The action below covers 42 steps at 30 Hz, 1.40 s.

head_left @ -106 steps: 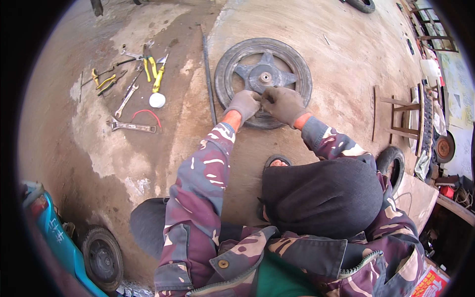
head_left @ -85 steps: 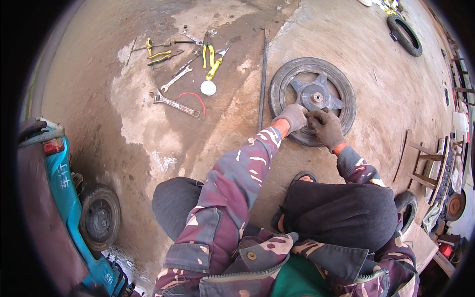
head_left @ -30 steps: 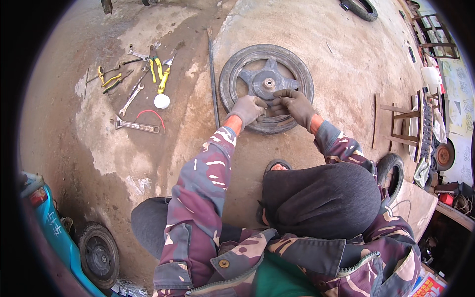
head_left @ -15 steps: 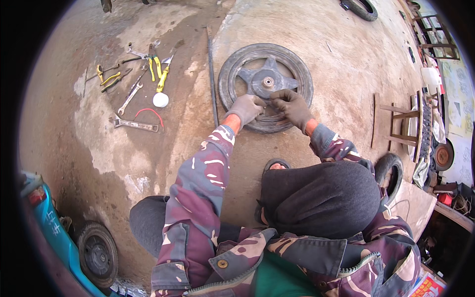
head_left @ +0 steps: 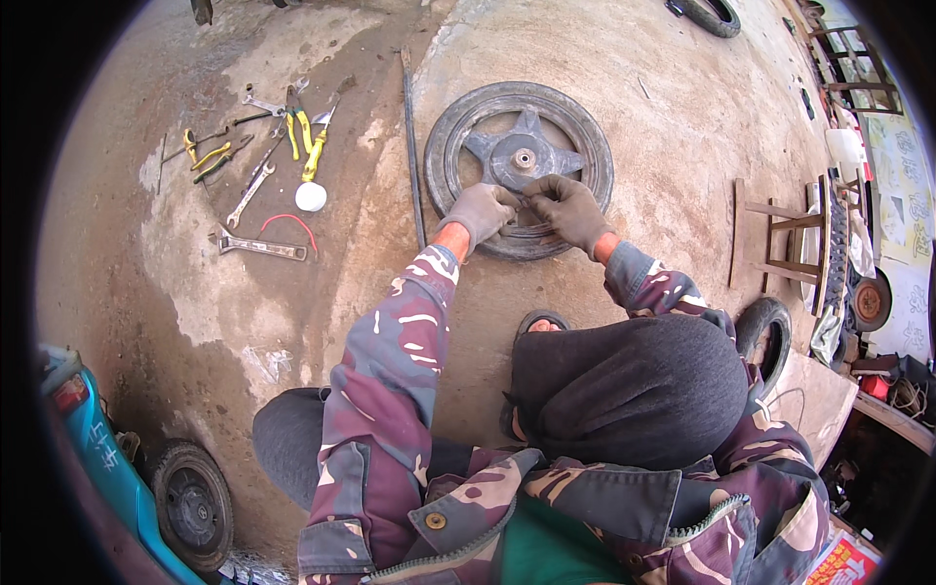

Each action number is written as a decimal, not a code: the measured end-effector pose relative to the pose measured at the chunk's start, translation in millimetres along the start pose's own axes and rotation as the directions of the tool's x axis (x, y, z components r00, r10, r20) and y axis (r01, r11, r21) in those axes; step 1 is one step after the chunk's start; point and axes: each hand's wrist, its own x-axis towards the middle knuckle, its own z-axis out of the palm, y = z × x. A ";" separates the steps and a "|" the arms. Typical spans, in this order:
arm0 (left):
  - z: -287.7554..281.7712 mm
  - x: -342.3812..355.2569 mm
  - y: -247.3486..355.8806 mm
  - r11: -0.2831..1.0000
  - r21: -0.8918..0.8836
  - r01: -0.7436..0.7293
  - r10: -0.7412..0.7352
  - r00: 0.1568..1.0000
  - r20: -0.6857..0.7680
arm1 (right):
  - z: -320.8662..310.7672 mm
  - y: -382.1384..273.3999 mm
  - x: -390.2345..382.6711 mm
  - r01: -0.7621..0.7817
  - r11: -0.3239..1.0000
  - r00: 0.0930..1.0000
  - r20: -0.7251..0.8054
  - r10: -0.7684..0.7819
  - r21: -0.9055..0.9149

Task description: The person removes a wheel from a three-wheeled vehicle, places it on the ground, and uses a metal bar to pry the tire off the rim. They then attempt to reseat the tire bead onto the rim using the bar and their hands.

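Observation:
A grey spoked wheel (head_left: pixel 521 252) lies flat on the concrete floor in front of me, its hub facing up. Both my hands, in grey gloves, are over its near side, below the hub. My left hand (head_left: pixel 483 214) has its fingers drawn together, pointing right. My right hand (head_left: pixel 570 212) is pinched close against it, fingertips nearly meeting the left ones. Whatever sits between the fingertips is too small and covered to make out. Part of the near rim and a spoke are hidden under the hands.
Left of the wheel lie a long bar (head_left: pixel 411 146), yellow-handled pliers (head_left: pixel 294 122), an adjustable wrench (head_left: pixel 263 246), a spanner (head_left: pixel 252 194), a white round lid (head_left: pixel 311 197) and a red wire (head_left: pixel 292 220). At right stand a wooden stool (head_left: pixel 780 244) and a loose tyre (head_left: pixel 764 341).
The view has shifted slightly, so everything sits a little further left. My hands stay together over the wheel, the fingertips now a bit closer to each other.

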 end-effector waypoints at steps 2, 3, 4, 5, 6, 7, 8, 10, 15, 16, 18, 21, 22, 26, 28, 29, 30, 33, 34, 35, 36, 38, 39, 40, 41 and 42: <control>-0.3 0.3 0.8 1.000 0.009 0.006 -0.007 1.000 0.010 | -0.6 -3.8 -1.5 0.008 1.000 1.000 0.001 -0.008 -0.016; -0.3 0.3 1.0 1.000 0.008 0.007 -0.007 1.000 0.010 | -0.8 -6.0 -2.4 0.020 0.999 1.000 -0.006 -0.020 -0.042; -0.3 0.6 1.2 1.000 0.007 0.007 -0.007 1.000 0.011 | -0.9 -8.3 -3.4 0.032 0.997 0.999 -0.013 -0.033 -0.069; 0.0 0.8 1.2 1.000 0.017 0.004 -0.004 1.000 0.008 | -1.0 -10.6 -4.4 0.044 0.995 0.999 -0.020 -0.046 -0.095; 0.2 0.8 1.1 1.000 0.028 0.002 -0.002 1.000 0.004 | -0.8 -12.9 -5.2 0.015 0.997 1.000 -0.011 -0.016 -0.069; 0.2 1.0 1.0 0.999 0.039 -0.001 0.001 1.000 0.000 | -0.7 -15.0 -5.9 -0.013 0.999 1.000 0.000 0.013 -0.043; 0.4 1.0 0.8 1.000 0.031 -0.001 0.001 1.000 -0.010 | -0.8 -17.0 -6.3 -0.049 0.999 0.999 0.021 0.049 0.005; 1.0 1.2 -0.3 1.000 0.000 0.014 -0.014 1.000 -0.025 | -1.4 -19.8 -6.8 0.009 0.999 1.000 0.030 -0.007 -0.052; 0.9 3.5 -3.9 0.999 0.031 -0.009 0.010 1.000 -0.023 | -3.1 -22.0 -6.6 0.103 0.987 0.994 0.042 -0.099 -0.122; 0.9 4.1 -4.5 1.000 0.020 0.002 -0.002 1.000 -0.018 | -3.6 -21.9 -6.7 0.146 0.976 0.989 0.036 -0.142 -0.164; 0.9 5.0 -5.3 0.999 0.036 -0.020 0.021 1.000 -0.022 | -4.2 -21.5 -7.2 0.178 0.966 0.984 0.032 -0.175 -0.190; 0.6 5.6 -5.2 0.999 0.028 -0.015 0.015 1.000 -0.004 | -4.3 -19.8 -7.8 0.166 0.972 0.986 0.031 -0.164 -0.163; 0.5 5.5 -5.0 1.000 0.024 -0.011 0.011 1.000 0.006 | -4.1 -18.9 -7.8 0.176 0.970 0.984 0.030 -0.174 -0.167; 0.2 5.6 -4.7 0.999 0.037 -0.020 0.020 1.000 -0.001 | -2.5 -14.6 -4.8 0.134 0.984 0.991 0.027 -0.132 -0.120; 0.4 6.3 -5.5 1.000 0.028 -0.015 0.015 1.000 -0.002 | -1.9 -13.5 -2.4 0.196 0.961 0.980 0.022 -0.196 -0.196; 0.6 6.8 -6.3 0.999 0.031 -0.019 0.019 1.000 0.000 | -1.8 -13.5 -1.5 0.181 0.956 0.983 0.021 -0.182 -0.229; 0.7 7.4 -7.0 0.999 0.035 -0.023 0.023 1.000 0.002 | -2.0 -14.0 -1.0 0.239 0.931 0.971 0.038 -0.238 -0.277; 1.1 9.0 -9.0 0.999 0.032 -0.017 0.017 1.000 -0.004 | -3.6 -18.1 -0.1 0.275 0.888 0.961 0.089 -0.261 -0.368; 1.2 9.2 -9.2 1.000 0.017 -0.001 0.001 1.000 -0.002 | -4.1 -19.8 -0.2 0.281 0.885 0.960 0.107 -0.260 -0.372; 1.1 9.1 -9.1 0.999 0.038 -0.008 0.008 1.000 -0.003 | -4.4 -21.6 -0.3 0.292 0.883 0.956 0.127 -0.264 -0.368; 0.7 9.3 -8.3 0.999 0.046 -0.006 0.006 1.000 0.001 | -5.0 -23.0 -0.3 0.277 0.882 0.961 0.133 -0.244 -0.381; -0.3 7.9 -6.1 0.999 0.054 -0.004 0.004 1.000 0.006 | -5.5 -24.9 0.4 0.280 0.884 0.959 0.154 -0.238 -0.374; -0.6 6.7 -4.7 0.999 0.054 -0.003 0.002 1.000 0.010 | -5.6 -25.2 0.7 0.262 0.886 0.964 0.156 -0.217 -0.384; -0.8 5.5 -3.0 0.999 0.053 -0.001 0.001 1.000 0.013 | -5.9 -25.2 1.3 0.264 0.889 0.963 0.157 -0.219 -0.375; -1.0 4.1 -1.5 0.998 0.058 0.002 -0.002 1.000 0.010 | -6.1 -24.8 1.6 0.234 0.892 0.970 0.158 -0.186 -0.386; -1.2 2.7 0.0 0.998 0.062 0.005 -0.005 1.000 0.006 | -6.6 -24.3 1.7 0.252 0.900 0.965 0.159 -0.207 -0.355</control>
